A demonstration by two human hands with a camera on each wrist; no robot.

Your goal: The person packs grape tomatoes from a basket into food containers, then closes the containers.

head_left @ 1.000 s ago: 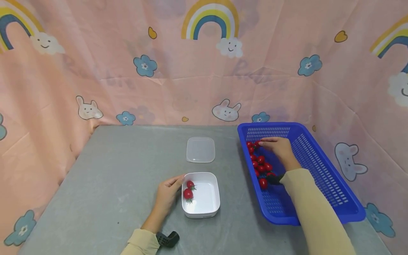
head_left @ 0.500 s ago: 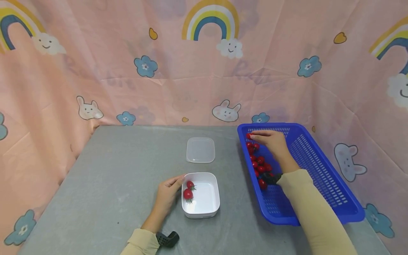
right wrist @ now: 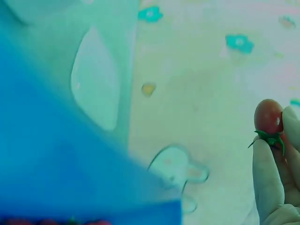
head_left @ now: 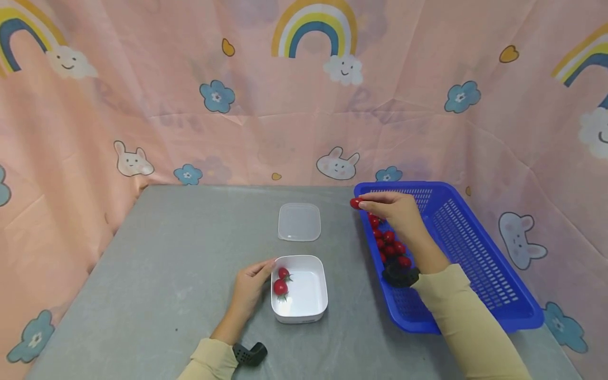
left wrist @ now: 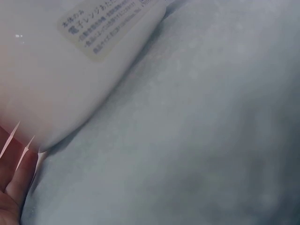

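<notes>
A white square container [head_left: 306,290] stands on the table with two cherry tomatoes [head_left: 281,287] along its left side. My left hand [head_left: 249,287] rests beside it, straight fingers touching the outer left wall near the rim; the left wrist view shows fingertips against the labelled container [left wrist: 51,84]. My right hand [head_left: 396,214] pinches another cherry tomato [head_left: 355,203] between thumb and fingers over the far left rim of the blue basket [head_left: 395,316]. In the right wrist view that tomato [right wrist: 268,116] has its green calyx downward. More cherry tomatoes [head_left: 389,249] lie along the basket's left side.
A clear flat lid [head_left: 299,222] lies on the grey table [head_left: 171,264] behind the container. A pink patterned curtain [head_left: 266,121] hangs behind and at both sides. Dark wrist devices [head_left: 250,354] sit on both wrists.
My right hand has picked a cherry tomato out of the basket, moving it left and out over the basket's rim. My left hand and the container stay in place.
</notes>
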